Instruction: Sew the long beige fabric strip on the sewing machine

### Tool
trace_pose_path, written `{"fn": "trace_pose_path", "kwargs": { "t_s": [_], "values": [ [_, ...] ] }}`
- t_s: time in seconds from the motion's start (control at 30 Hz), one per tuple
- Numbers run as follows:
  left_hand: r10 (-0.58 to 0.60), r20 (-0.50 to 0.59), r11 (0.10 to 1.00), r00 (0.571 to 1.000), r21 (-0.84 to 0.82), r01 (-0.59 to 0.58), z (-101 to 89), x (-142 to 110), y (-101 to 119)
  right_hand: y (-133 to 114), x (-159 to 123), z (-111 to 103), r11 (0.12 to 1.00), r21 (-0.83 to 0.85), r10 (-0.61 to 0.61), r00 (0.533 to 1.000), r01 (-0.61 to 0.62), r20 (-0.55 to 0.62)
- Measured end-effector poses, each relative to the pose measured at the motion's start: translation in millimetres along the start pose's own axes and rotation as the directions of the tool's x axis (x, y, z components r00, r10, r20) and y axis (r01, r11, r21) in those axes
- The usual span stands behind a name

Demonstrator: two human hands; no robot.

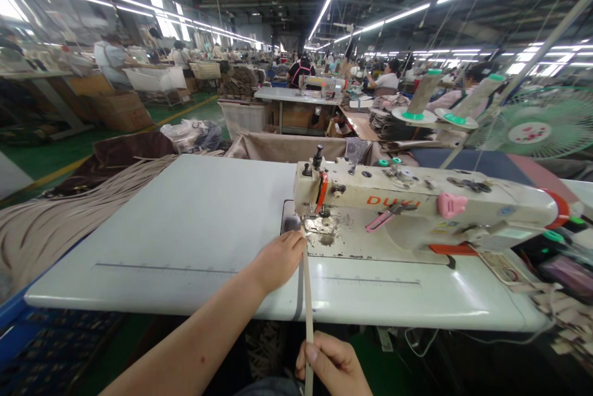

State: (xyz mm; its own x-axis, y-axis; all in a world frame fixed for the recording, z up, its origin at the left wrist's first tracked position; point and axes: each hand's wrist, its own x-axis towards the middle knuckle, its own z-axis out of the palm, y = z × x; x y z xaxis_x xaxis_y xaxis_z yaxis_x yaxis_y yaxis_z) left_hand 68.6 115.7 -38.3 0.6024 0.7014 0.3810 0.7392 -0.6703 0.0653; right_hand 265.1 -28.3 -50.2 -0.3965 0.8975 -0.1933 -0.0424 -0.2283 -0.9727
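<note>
A narrow beige fabric strip (307, 297) runs from the needle area of a white sewing machine (398, 198) over the table's front edge toward me. Close in front of the presser foot, my left hand (283, 255) has its fingers closed on the strip near its far end. Below the table edge, my right hand (331, 362) pinches the same strip between thumb and fingers. The strip looks taut and nearly straight between the two hands. The tip of the strip at the needle is too small to make out.
The white sewing table (185, 217) carries a printed ruler line. Many beige strips (111, 204) hang off at the left. Thread cones (421, 94) and a green fan (532, 127) stand at the right. A cloth-lined bin (278, 146) lies behind the table; other people work farther back.
</note>
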Motion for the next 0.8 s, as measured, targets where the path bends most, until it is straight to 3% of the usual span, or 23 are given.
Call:
{"fn": "trace_pose_path", "kwargs": {
  "t_s": [0.17,0.33,0.43,0.57,0.67,0.8],
  "values": [
    [0.014,0.045,0.999,0.999,0.03,-0.015,-4.9,-0.5,2.4,0.2,3.3,-2.5,0.982,-0.107,-0.146,0.986,0.154,0.08],
    [0.021,0.031,0.999,0.999,0.028,-0.022,-9.1,1.5,4.1,4.9,6.8,-1.9,0.953,-0.196,-0.236,0.972,0.231,-0.005],
    [0.038,0.018,0.999,0.999,0.033,-0.038,-7.5,1.0,3.7,12.2,8.2,0.4,0.958,-0.203,-0.223,0.971,0.202,-0.088],
    [0.027,0.029,0.999,0.999,0.034,-0.028,-3.5,-0.7,2.4,21.6,10.5,5.0,0.998,-0.003,-0.069,0.981,0.07,-0.183],
    [0.031,0.031,0.999,0.999,0.042,-0.032,-1.8,-1.6,2.0,20.1,11.0,6.4,0.994,0.103,0.0,0.982,0.02,-0.19],
    [0.024,0.013,0.999,1.0,0.049,-0.024,-4.4,-1.0,2.8,10.6,8.2,5.8,0.998,0.055,0.003,0.987,0.006,-0.161]
  ]
}}
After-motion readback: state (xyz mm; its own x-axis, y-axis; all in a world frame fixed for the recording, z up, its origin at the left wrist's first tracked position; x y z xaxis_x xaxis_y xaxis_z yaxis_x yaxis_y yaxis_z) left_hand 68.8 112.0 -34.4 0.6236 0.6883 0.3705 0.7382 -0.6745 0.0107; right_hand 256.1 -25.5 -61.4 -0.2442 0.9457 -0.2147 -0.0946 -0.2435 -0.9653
